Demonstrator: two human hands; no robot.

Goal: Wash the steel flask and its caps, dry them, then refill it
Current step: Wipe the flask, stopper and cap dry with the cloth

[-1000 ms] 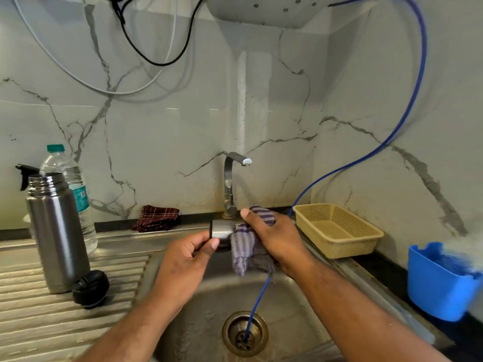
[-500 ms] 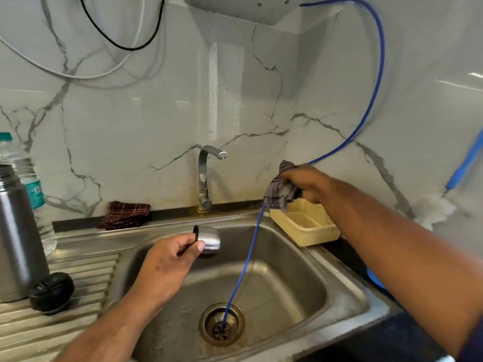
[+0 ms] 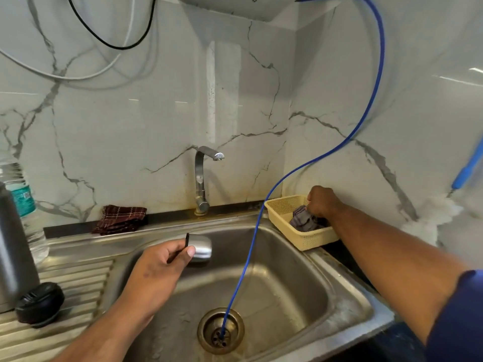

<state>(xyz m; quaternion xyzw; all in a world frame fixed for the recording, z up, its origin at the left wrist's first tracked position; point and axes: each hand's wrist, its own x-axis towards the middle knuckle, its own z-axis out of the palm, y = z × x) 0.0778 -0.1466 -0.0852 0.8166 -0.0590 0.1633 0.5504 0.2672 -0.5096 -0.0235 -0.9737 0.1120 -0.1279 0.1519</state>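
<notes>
Cloth (image 3: pixel 304 220) now in basket (image 3: pixel 308 241); steel cap (image 3: pixel 201 247) pinched between left fingers (image 3: pixel 188 253).

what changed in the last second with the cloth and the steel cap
The right hand carried the striped cloth away from the steel cap, off to the right and down into the yellow basket, where it still grips it. The left hand keeps holding the steel cap over the sink. The flask, black cap and checked cloth stayed put.
</notes>
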